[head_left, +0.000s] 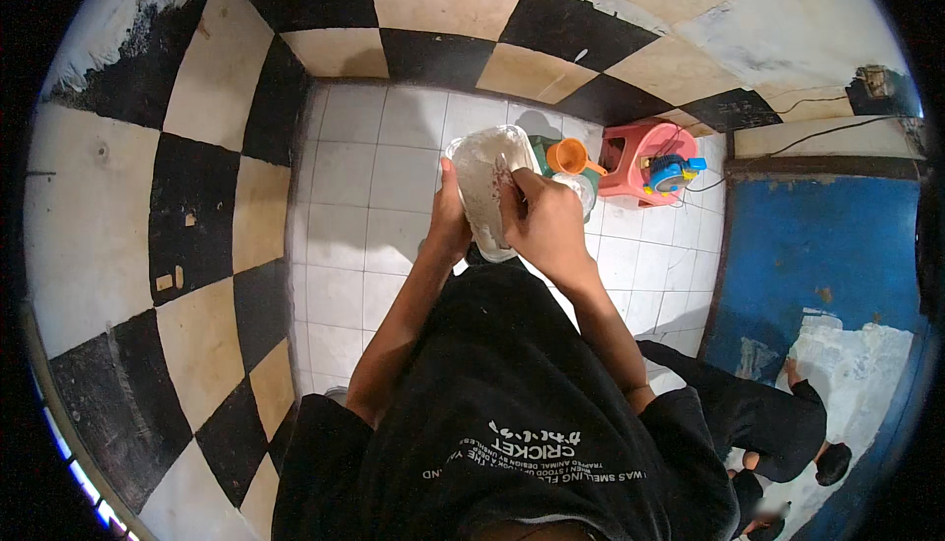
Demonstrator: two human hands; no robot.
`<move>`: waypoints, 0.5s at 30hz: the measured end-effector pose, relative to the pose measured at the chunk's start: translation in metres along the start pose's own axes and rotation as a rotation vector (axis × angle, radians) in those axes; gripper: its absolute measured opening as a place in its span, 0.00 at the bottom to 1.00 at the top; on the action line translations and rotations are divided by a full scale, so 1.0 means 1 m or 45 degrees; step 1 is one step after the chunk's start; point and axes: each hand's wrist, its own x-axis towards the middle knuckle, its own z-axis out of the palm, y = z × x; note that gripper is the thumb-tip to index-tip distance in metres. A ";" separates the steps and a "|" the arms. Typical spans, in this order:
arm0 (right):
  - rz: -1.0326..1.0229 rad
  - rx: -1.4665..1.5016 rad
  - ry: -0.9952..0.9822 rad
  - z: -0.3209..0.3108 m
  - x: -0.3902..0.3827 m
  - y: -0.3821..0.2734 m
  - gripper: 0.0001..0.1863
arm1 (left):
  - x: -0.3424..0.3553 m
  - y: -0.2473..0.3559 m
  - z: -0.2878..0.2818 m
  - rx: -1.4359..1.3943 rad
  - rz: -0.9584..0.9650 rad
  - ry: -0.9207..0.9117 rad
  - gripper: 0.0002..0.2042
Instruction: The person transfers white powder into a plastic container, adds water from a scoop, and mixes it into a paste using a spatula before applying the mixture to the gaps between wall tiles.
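Note:
In front of my body is a white rectangular tub point(531, 140) with a thick off-white paste point(476, 159) inside. My left hand point(449, 214) grips it along its left side, thumb up against the rim. Over the right part of the tub, my right hand point(544, 221) is closed around a slim tool point(501, 173) smeared with white and speckled reddish. The tool's end reaches the paste; its exact kind is hard to tell, and my fingers cover part of it.
Beyond my right hand are an orange dipper point(568, 157) and a pink plastic stool point(623, 152) carrying a blue and yellow device point(669, 174) with a cable. Checkered walls point(428, 57) border the white tiled floor point(340, 172). Two people in black point(778, 423) are by the blue, white-smeared surface point(817, 246) at right.

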 end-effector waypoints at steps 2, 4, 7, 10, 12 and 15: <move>0.000 0.001 0.023 0.006 -0.002 0.002 0.08 | -0.001 0.000 0.000 0.005 -0.011 0.047 0.39; 0.059 -0.027 0.034 0.002 -0.002 0.004 0.07 | -0.003 -0.001 0.001 -0.042 0.038 0.039 0.38; 0.159 -0.053 0.038 -0.010 -0.001 0.008 0.06 | -0.007 0.002 0.004 -0.071 0.068 0.035 0.37; 0.079 -0.019 0.043 -0.005 0.000 0.006 0.05 | -0.007 0.001 0.000 -0.053 0.055 0.067 0.37; -0.009 0.024 0.023 0.002 -0.002 0.000 0.06 | -0.008 0.002 0.000 -0.016 0.034 0.071 0.37; -0.036 0.070 0.055 0.010 -0.004 0.000 0.07 | -0.010 0.001 0.000 0.009 0.046 0.062 0.37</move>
